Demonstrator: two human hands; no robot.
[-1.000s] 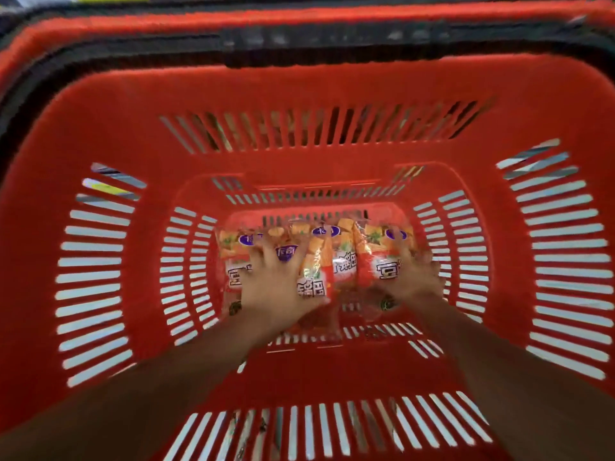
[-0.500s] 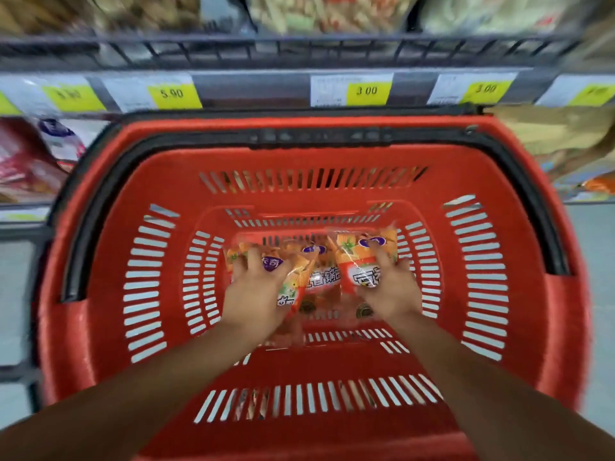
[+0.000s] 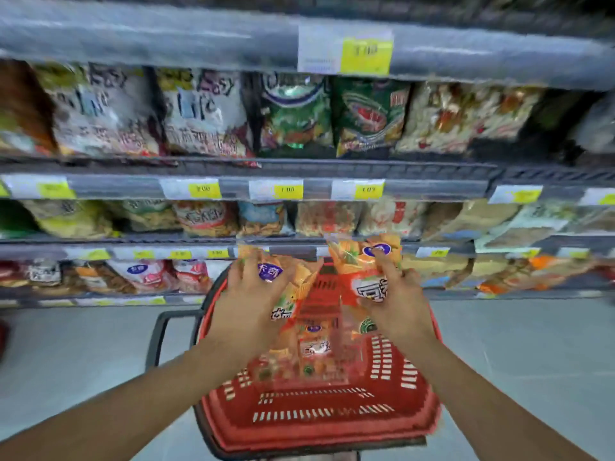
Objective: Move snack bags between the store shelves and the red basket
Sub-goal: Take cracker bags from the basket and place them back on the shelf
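Note:
The red basket (image 3: 319, 424) stands on the floor below the store shelves. My left hand (image 3: 246, 304) grips an orange snack bag (image 3: 296, 277) with a purple logo, held above the basket. My right hand (image 3: 396, 304) grips a second orange snack bag (image 3: 359, 261), raised level with the lowest shelf edge. More orange bags (image 3: 312, 347) hang below between my hands, blurred, over the basket's inside. I cannot tell how many bags each hand holds.
Three shelf tiers (image 3: 233, 188) packed with snack bags fill the upper view, with yellow price tags (image 3: 366, 51) on their edges. The basket's black handle (image 3: 159, 337) sticks out at its left. Grey floor (image 3: 515, 344) lies on both sides.
Both hands have lifted the orange bags out of the basket's bottom, up to shelf height. The view has pulled back and tilted up, so the shelves now show.

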